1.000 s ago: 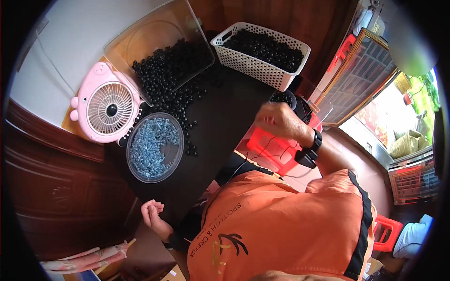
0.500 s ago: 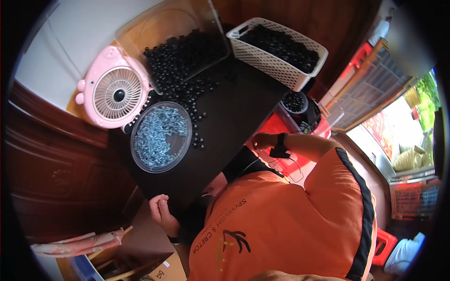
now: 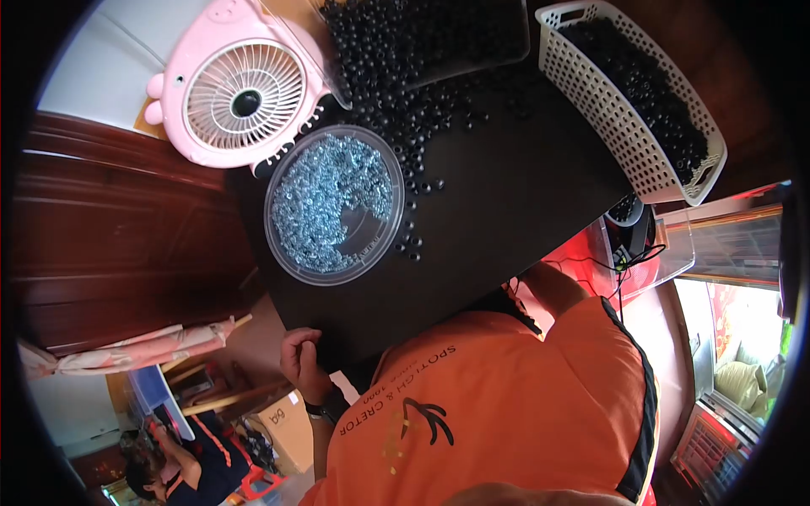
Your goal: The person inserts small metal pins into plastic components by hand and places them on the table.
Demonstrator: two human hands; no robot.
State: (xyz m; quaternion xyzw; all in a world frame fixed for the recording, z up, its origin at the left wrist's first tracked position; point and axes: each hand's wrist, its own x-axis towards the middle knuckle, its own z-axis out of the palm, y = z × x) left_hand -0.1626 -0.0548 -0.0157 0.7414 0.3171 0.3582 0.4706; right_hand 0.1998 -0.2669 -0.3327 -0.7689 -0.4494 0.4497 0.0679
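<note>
Left hand [image 3: 301, 358]: at the near edge of the black tabletop [image 3: 498, 223], fingers curled inward; contents, if any, cannot be told. Right forearm [image 3: 557, 291]: beside the same edge; its hand is hidden, state cannot be told.

Round clear plastic dish of small, translucent pale-blue beads [image 3: 316, 207]: on the tabletop, beyond the left hand and apart from it. Loose glossy black beads [image 3: 413, 110]: spread beside and beyond the dish.

Writing: orange shirt [image 3: 515, 405], "& CRETOR" legible, smaller line unclear; brown cardboard box [image 3: 287, 430], dark marking, unclear.

Surface and room: pink animal-shaped fan [image 3: 245, 101], by the dish; white perforated plastic basket [image 3: 603, 118] of black beads, far right; dark reddish-brown wooden panelling [image 3: 126, 244], left; another person [image 3: 186, 464] in dark clothing, lower left.
</note>
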